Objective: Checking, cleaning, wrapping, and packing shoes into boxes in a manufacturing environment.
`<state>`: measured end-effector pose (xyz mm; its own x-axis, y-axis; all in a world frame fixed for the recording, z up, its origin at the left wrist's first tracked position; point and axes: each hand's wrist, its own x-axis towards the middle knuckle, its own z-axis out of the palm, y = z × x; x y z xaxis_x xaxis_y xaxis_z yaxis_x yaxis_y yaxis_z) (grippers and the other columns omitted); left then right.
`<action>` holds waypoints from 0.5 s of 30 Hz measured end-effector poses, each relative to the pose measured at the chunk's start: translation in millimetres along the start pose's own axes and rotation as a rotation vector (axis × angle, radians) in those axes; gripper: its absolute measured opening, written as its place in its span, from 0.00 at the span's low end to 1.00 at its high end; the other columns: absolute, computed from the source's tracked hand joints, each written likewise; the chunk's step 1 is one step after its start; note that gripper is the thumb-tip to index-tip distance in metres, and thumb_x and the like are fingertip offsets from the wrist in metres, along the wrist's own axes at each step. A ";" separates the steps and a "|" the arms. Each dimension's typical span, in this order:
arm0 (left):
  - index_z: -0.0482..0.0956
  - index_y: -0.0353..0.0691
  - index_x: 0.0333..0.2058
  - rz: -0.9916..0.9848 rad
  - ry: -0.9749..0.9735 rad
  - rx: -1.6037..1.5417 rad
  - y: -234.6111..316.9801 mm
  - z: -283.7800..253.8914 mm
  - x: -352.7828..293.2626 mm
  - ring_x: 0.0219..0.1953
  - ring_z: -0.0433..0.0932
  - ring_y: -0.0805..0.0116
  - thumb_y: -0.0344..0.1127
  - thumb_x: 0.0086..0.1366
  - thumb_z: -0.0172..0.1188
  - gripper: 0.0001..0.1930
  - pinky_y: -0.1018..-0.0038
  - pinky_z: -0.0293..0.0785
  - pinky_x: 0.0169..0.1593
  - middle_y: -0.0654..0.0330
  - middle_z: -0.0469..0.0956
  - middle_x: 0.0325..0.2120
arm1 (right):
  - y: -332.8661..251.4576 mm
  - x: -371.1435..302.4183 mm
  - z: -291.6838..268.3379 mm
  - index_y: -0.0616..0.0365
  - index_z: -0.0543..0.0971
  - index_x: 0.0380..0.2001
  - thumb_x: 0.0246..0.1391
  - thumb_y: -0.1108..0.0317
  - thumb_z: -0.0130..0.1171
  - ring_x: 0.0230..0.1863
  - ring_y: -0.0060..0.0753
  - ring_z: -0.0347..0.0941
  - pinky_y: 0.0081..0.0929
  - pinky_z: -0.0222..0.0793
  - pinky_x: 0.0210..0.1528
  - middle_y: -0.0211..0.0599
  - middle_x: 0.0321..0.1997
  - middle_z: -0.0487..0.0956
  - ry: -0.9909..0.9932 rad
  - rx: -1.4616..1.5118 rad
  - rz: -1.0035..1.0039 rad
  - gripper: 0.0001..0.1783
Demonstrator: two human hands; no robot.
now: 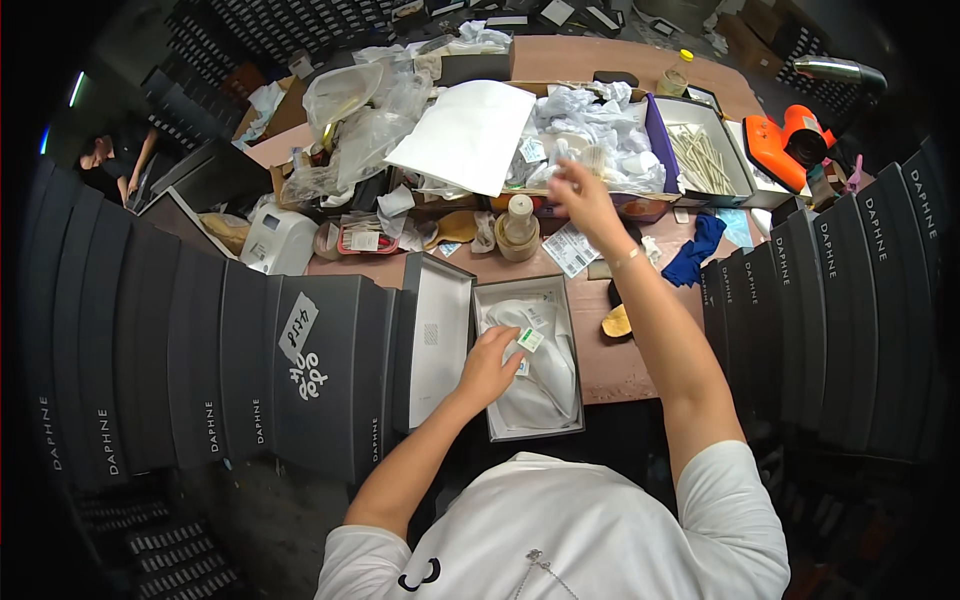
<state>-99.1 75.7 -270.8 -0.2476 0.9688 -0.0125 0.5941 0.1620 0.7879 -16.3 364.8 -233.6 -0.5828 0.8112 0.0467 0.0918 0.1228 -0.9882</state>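
Observation:
An open shoebox (576, 375) stands in front of me, its grey-white lid (437, 350) upright along the left side. White wrapping (540, 385) fills the box, and a small white-and-green packet (531, 339) lies on top. My left hand (490, 366) rests on the wrapping beside that packet, fingers extended; nothing shows in its grip. Farther off, my right hand (588, 203) reaches out over the near edge of a purple-sided carton (662, 140) of crumpled white paper and small packets. Its fingers are apart, with nothing visible between them.
Dark shoeboxes are stacked at left (330, 400) and right (810, 300). Behind the open box stand a tape-like roll with a white top (517, 230), a white label printer (285, 240) and a blue cloth (697, 250). An orange tool (775, 150) sits far right. Another person (125, 165) is at far left.

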 end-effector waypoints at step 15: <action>0.55 0.33 0.64 0.037 0.352 0.121 -3.7 -47.2 -98.0 0.59 0.66 0.46 0.25 0.59 0.55 0.34 0.61 0.64 0.60 0.42 0.61 0.60 | 26.7 -239.3 156.7 0.61 0.57 0.64 0.60 0.59 0.58 0.49 0.24 0.70 0.24 0.73 0.45 0.37 0.51 0.73 -0.465 0.450 0.480 0.35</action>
<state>-113.1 -28.7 -243.5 -0.4595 0.8542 0.2435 0.6885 0.1693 0.7052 -0.9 84.3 -294.0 -0.8479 0.3839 -0.3656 0.1410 -0.5014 -0.8537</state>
